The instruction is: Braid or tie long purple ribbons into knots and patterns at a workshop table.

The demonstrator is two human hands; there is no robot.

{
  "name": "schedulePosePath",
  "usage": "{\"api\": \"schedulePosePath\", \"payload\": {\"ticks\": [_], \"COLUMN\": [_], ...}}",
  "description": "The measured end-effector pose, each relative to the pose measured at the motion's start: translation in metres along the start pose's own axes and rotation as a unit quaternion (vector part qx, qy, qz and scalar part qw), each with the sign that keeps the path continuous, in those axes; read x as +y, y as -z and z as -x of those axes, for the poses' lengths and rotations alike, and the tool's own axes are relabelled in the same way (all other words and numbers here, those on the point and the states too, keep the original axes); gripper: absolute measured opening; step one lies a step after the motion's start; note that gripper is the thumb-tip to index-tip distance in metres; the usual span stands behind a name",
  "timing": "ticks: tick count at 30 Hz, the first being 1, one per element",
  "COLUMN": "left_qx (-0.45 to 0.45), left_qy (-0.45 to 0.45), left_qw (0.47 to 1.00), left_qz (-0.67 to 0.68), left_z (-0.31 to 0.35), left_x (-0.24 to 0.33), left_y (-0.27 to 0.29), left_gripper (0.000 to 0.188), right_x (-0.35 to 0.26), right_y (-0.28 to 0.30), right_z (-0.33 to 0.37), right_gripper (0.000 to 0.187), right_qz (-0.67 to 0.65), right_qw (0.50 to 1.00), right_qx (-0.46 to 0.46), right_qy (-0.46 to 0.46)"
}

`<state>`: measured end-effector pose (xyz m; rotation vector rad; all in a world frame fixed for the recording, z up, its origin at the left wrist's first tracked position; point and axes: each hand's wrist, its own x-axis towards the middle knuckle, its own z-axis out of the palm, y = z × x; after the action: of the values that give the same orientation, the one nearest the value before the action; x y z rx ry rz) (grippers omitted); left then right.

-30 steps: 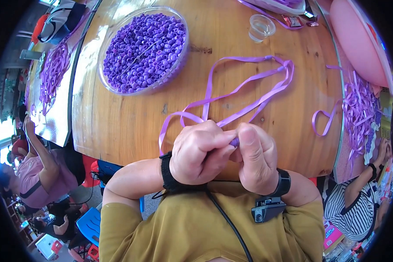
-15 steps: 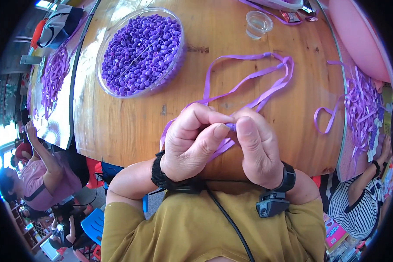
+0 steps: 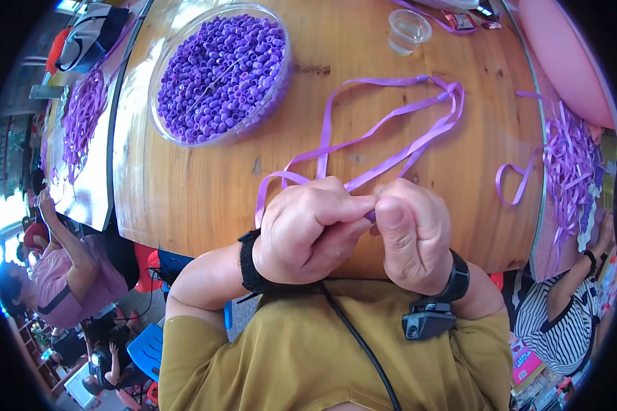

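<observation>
**Both hands pinched on one small purple piece, near side of table**

Left hand [image 3: 312, 229]: thumb and index pressed together, other fingers curled in. Right hand [image 3: 415, 236]: thumb laid over bent fingers, tips meeting the left's. Between the fingertips: a purple piece [image 3: 371, 216], mostly covered, so can't say whether it's a bead or a bit of ribbon. Both hands are at the near edge of the wooden table [image 3: 473, 192].

Long purple ribbon [image 3: 391, 162] lies looped on the wood just beyond the hands, knotted at its far right end; near strands pass out of sight behind the left hand.

Far left: round clear tub [image 3: 286, 61] full of purple beads [image 3: 219, 75], thin rod lying across them. Far right: clear cup [image 3: 410, 31], red packet [image 3: 459, 19] near it. Right, beyond the table edge: heap of purple ribbons [image 3: 570, 171], pink basin [image 3: 562, 61] farther off. Left, on the next table: another ribbon bundle [image 3: 82, 123].

Wrists: black strap [image 3: 250, 264] on the left, black band [image 3: 456, 277] on the right with a small boxy device [image 3: 426, 323] just below.
</observation>
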<state>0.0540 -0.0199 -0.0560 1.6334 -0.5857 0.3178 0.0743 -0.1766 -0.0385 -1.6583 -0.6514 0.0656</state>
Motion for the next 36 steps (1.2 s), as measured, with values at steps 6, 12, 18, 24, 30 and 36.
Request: {"api": "schedulePosePath", "payload": {"ticks": [6,12,18,24,30,36], "left_qx": [-0.078,-0.013,-0.029,-0.021,-0.005,0.033], "left_qy": [-0.060,-0.023,-0.042,-0.067,0.147,0.178], "left_qw": [0.988,1.000,0.998,0.994,0.986,0.978], "left_qz": [-0.116,0.007,-0.035,-0.083,0.081,0.101], "left_z": [-0.004,0.001,-0.003,-0.005,-0.005,-0.004], "left_x": [-0.001,-0.006,-0.010,-0.009,-0.007,-0.003], "left_y": [0.009,0.002,0.000,-0.004,0.004,0.001], "left_gripper": [0.024,0.023,0.025,0.026,0.013,0.014], "right_x": [0.002,-0.003,0.004,-0.006,0.001,0.003], "right_y": [0.003,0.001,-0.001,-0.004,0.000,0.006], "right_z": [0.002,0.005,0.005,0.002,0.000,0.001], "right_gripper": [0.032,0.037,0.034,0.039,0.039,0.031], "right_qz": [-0.043,-0.147,-0.199,-0.215,-0.315,-0.171], "right_qw": [0.997,0.976,0.966,0.947,0.919,0.973], "right_qx": [-0.037,-0.042,-0.003,0.037,0.028,-0.031], "right_qy": [-0.052,-0.156,-0.163,-0.234,-0.237,-0.154]}}
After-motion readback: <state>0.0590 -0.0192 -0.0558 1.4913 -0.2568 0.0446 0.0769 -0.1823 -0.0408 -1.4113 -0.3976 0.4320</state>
